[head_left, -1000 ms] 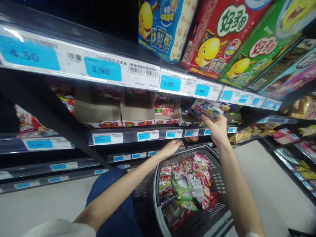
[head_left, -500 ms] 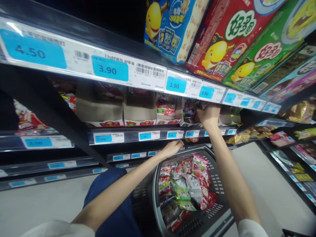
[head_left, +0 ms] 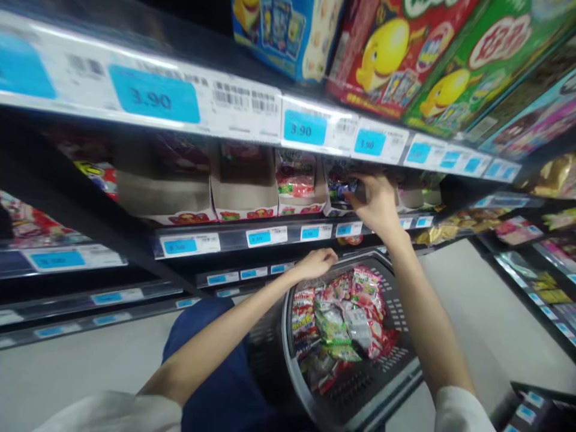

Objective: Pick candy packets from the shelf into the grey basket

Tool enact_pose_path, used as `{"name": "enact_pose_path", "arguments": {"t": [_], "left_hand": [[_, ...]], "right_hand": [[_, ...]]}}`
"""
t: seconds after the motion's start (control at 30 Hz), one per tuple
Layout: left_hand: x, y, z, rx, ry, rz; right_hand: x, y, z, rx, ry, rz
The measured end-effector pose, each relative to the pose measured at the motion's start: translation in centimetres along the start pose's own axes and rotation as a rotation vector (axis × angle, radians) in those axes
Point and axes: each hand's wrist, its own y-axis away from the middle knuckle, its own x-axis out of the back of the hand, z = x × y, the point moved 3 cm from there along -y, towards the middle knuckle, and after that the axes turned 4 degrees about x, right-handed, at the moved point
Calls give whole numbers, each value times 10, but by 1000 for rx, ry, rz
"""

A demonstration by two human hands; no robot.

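Observation:
My right hand (head_left: 378, 201) reaches into the shelf below the price strip. Its thumb and fingers are spread beside a purple candy packet (head_left: 338, 187) in an open cardboard display box; the fingertips are partly in shadow, and I see nothing held. Lower down, my left hand (head_left: 316, 264) has its fingers curled over the far rim of a dark shopping basket (head_left: 291, 354). Inside the basket lie several candy packets, among them a green one (head_left: 332, 323) and a pink one (head_left: 365, 283). A pink-red packet (head_left: 296, 174) stands in the neighbouring box.
An upper shelf edge with price labels (head_left: 305, 127) runs just above my right hand. Blue, red (head_left: 382, 57) and green (head_left: 454, 90) snack boxes stand on it. A lower label strip (head_left: 267, 236) passes under the display boxes. Grey floor (head_left: 477, 300) lies to the right, before another shelf.
My right hand has shifted slightly left, and its fingers have spread beside the purple packet. My left hand stays at the basket rim. The view has moved a little.

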Motion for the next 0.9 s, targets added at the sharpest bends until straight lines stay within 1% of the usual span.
{"name": "enact_pose_path", "arguments": {"t": [0.07, 0.13, 0.2, 0.27, 0.3, 0.33, 0.37, 0.47, 0.57, 0.63, 0.77, 0.83, 0.9], "left_hand": [[2, 3, 0, 3, -29, -6], [3, 5, -2, -11, -85, -4], [2, 5, -5, -35, -142, -4], [-3, 4, -10, -52, -170, -17], [-5, 3, -13, -59, -181, -28], [-9, 2, -16, -68, -195, -38], [-12, 2, -18, -80, -212, -46], [-21, 0, -23, -128, -253, -61], [-28, -1, -26, -140, -280, -90], [-32, -2, -27, -149, -313, -109], [-41, -5, -28, -198, -349, -153], [-45, -6, -29, -214, -358, -181], [-48, -7, -30, -225, -384, -195]], "right_hand": [[19, 26, -6, 46, -35, 205], [29, 60, -8, 64, -63, 358], [27, 101, -1, 29, -53, 456], [13, 145, 12, -78, -13, 450], [2, 167, 20, -163, 8, 405], [-11, 188, 27, -250, 26, 318], [-24, 207, 33, -298, 23, 247], [-60, 256, 41, -371, -23, 3], [-86, 292, 43, -453, -62, -294], [-96, 314, 45, -547, -54, -485], [-109, 349, 52, -729, -38, -828], [-115, 358, 51, -767, -66, -954], [-120, 360, 48, -779, -94, -1019]]}}
